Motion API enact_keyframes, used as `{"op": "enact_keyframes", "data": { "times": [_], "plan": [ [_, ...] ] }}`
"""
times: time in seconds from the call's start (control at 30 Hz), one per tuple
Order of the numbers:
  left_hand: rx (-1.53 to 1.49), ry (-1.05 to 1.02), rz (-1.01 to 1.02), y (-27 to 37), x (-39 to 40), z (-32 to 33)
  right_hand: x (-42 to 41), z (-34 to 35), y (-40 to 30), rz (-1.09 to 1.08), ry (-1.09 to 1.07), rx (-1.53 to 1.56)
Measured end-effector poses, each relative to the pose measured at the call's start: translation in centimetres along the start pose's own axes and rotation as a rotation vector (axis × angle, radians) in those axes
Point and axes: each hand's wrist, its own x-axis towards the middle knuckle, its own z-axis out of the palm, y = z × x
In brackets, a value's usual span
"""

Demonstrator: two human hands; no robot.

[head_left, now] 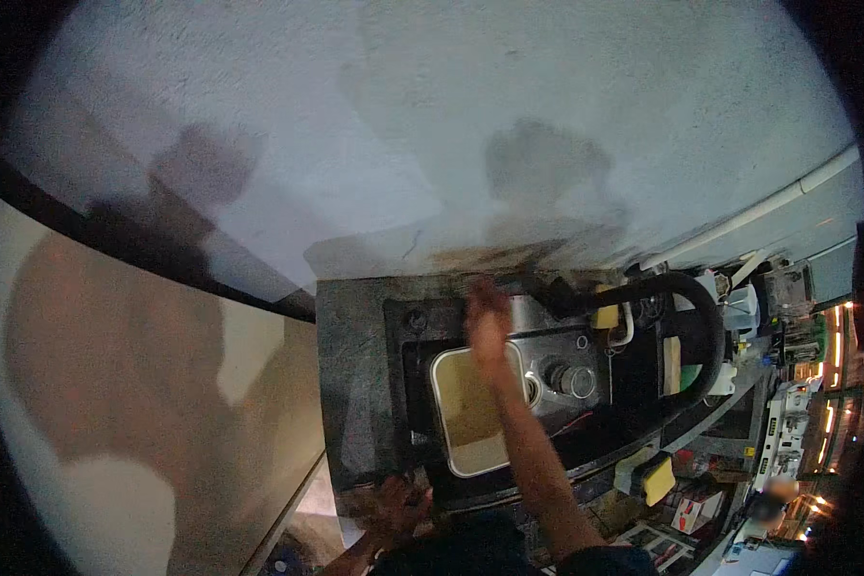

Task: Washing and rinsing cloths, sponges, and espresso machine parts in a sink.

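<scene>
A metal sink (590, 360) lies before me. A rectangular container with a pale rim (443, 414) stands in its left part, its inside yellowish. My right hand (488, 320) reaches over the container's far edge towards the wall side of the sink; it is blurred, and I cannot tell whether it holds anything. Close to the front left corner of the sink is my left hand (399, 500), dim and blurred, its grip unclear. Right of the container are a drain opening (531, 389) and a round metal strainer or cup (581, 382).
A thick black curved hose or spout (716, 338) arches over the sink's right side. A yellow sponge (606, 308) sits behind the sink, and a yellow-and-grey block (657, 481) is at the front right. Plastic jugs (741, 308) stand farther right. A wall (417, 144) rises behind.
</scene>
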Motion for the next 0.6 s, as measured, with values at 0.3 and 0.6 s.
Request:
{"op": "enact_keyframes", "data": {
  "times": [0.3,0.6],
  "plan": [
    [0.056,0.258,0.411,-0.9,0.3,1.2,3.6,-2.6,-7.1,-0.270,-0.339,-0.237],
    [-0.114,0.090,0.049,0.3,1.1,-0.1,6.8,-0.5,-12.3,-0.085,-0.580,-0.067]
  ]
}}
